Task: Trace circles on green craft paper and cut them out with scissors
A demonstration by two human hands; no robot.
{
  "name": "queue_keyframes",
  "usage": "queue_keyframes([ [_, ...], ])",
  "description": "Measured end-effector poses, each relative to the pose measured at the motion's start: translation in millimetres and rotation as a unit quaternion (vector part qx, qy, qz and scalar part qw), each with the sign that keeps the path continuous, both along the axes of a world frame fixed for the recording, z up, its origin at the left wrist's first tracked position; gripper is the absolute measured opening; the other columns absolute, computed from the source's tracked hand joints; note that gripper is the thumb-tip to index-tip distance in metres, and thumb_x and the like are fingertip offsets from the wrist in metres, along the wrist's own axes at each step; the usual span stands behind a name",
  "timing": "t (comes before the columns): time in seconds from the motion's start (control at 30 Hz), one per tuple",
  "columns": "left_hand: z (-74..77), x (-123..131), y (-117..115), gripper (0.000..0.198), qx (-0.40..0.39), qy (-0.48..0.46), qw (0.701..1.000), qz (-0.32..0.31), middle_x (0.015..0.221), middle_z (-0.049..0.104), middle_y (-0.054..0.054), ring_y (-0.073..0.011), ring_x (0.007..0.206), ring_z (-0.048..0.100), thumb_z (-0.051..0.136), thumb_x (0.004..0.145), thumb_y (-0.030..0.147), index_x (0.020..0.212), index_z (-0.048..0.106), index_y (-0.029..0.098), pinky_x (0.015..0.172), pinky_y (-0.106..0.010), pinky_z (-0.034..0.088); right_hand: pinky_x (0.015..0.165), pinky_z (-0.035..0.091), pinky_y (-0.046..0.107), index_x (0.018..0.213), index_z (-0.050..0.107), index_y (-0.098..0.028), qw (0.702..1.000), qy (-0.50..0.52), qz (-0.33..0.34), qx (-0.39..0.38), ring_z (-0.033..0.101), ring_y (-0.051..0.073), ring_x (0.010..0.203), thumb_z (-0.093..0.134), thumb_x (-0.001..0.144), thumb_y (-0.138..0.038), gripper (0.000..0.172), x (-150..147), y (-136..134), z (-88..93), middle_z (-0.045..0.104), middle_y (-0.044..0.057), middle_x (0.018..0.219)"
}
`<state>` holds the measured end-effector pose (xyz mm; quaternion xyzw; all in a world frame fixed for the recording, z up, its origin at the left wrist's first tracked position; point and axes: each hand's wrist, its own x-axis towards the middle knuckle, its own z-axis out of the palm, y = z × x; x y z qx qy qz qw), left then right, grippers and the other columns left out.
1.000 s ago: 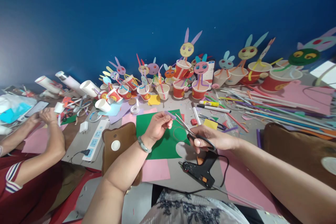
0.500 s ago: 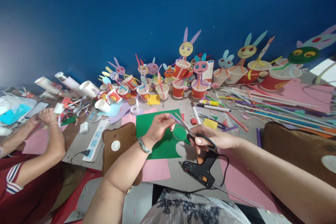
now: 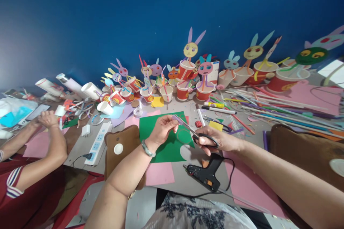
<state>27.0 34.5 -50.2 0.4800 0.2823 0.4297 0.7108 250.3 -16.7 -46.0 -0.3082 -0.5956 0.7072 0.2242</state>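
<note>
My left hand (image 3: 162, 128) pinches a small piece of purple paper (image 3: 176, 118) between thumb and fingers. Black-handled scissors (image 3: 192, 128) are in my right hand (image 3: 209, 139), fingers through the loops, with their blades closed along the purple paper. Below both hands lies a green paper sheet (image 3: 153, 150) with a circle outlined on it and a round notch cut from its edge. A black glue gun (image 3: 206, 177) rests on the table just under my right hand, its clear glue stick pointing right.
Paper cups with rabbit-faced figures, such as a red cup (image 3: 203, 93), line the back. Pipe cleaners (image 3: 290, 114) and markers (image 3: 219, 110) lie right. Brown cushions flank me; a power strip (image 3: 98, 145) is left. A co-worker's hands (image 3: 49, 118) work at far left.
The scissor blades have closed over the purple paper, and the fingers of my right hand have drawn together. My left hand stays nearly still.
</note>
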Motion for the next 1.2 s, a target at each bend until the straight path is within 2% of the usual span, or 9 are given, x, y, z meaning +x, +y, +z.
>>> queue_keyframes([
  [0.23,-4.6,-1,2,0.037,0.029,-0.006,1.0,0.0,0.056,0.057,0.003,-0.0079,0.051,0.05,0.083,0.074,0.044,0.068,0.062,0.015,0.054,-0.023,0.038,0.032,0.022,0.018,0.066,0.051,-0.018,1.0,-0.004,-0.013,-0.013,0.037,0.004,0.033,0.067,0.081,-0.067,0.054,-1,0,-4.1,0.057,-0.002,0.048],
  [0.4,-7.8,-1,0,0.035,0.061,0.025,0.998,-0.01,0.058,0.058,0.003,-0.008,0.053,0.052,0.08,0.079,0.04,0.067,0.06,0.015,0.058,-0.024,0.04,0.031,0.022,0.017,0.068,0.051,-0.017,0.999,0.018,-0.023,-0.019,0.037,0.004,0.035,0.068,0.08,-0.067,0.054,-3,-1,-8.7,0.059,0.0,0.051],
  [0.57,-7.7,0,-1,0.037,0.051,0.027,0.998,-0.01,0.058,0.057,0.003,-0.0082,0.054,0.051,0.082,0.077,0.043,0.067,0.058,0.015,0.058,-0.024,0.04,0.03,0.02,0.018,0.069,0.052,-0.015,1.0,0.011,-0.024,-0.011,0.035,0.005,0.033,0.066,0.081,-0.067,0.055,-2,-1,-11.1,0.057,0.0,0.047],
  [0.77,-5.5,0,-2,0.034,0.033,0.026,0.999,-0.01,0.06,0.059,0.002,-0.0077,0.053,0.05,0.083,0.073,0.042,0.071,0.064,0.015,0.057,-0.024,0.04,0.035,0.017,0.02,0.062,0.052,-0.016,0.999,-0.023,-0.045,0.017,0.033,0.005,0.035,0.067,0.078,-0.071,0.059,0,1,-4.7,0.052,-0.002,0.043],
  [0.87,-4.2,0,-2,0.032,0.018,0.022,1.0,-0.004,0.065,0.063,0.001,-0.0074,0.054,0.051,0.083,0.073,0.041,0.071,0.066,0.014,0.057,-0.024,0.04,0.039,0.021,0.022,0.06,0.053,-0.017,0.991,-0.031,-0.123,0.043,0.035,0.006,0.039,0.07,0.075,-0.071,0.059,-3,1,0.7,0.053,-0.001,0.046],
  [0.97,-4.8,1,-3,0.032,0.004,0.04,0.999,0.006,0.065,0.064,0.001,-0.0078,0.055,0.051,0.084,0.071,0.04,0.07,0.065,0.014,0.057,-0.023,0.04,0.042,0.029,0.023,0.07,0.058,-0.017,0.965,-0.065,-0.248,0.058,0.041,0.008,0.045,0.08,0.068,-0.062,0.05,-8,1,3.7,0.058,-0.002,0.055],
  [1.03,-5.6,2,-5,0.033,0.006,0.068,0.998,0.008,0.061,0.062,0.002,-0.0081,0.054,0.052,0.084,0.07,0.04,0.069,0.064,0.014,0.056,-0.023,0.039,0.047,0.036,0.023,0.078,0.062,-0.017,0.949,-0.069,-0.3,0.075,0.048,0.01,0.052,0.084,0.065,-0.055,0.046,-11,0,3.1,0.064,0.0,0.066],
  [1.13,-5.5,5,-9,0.032,0.021,0.117,0.993,-0.003,0.057,0.059,0.003,-0.0084,0.053,0.052,0.083,0.07,0.041,0.069,0.064,0.014,0.056,-0.023,0.039,0.054,0.042,0.025,0.086,0.062,-0.017,0.943,-0.052,-0.318,0.086,0.053,0.012,0.06,0.086,0.063,-0.052,0.047,-13,0,-1.0,0.068,0.003,0.077],
  [1.2,-4.8,7,-13,0.033,0.028,0.141,0.989,-0.012,0.056,0.058,0.003,-0.0085,0.052,0.051,0.082,0.071,0.042,0.069,0.064,0.014,0.055,-0.023,0.039,0.055,0.043,0.026,0.085,0.062,-0.017,0.943,-0.055,-0.314,0.091,0.053,0.012,0.06,0.087,0.063,-0.051,0.047,-15,0,-4.2,0.066,0.001,0.074],
])
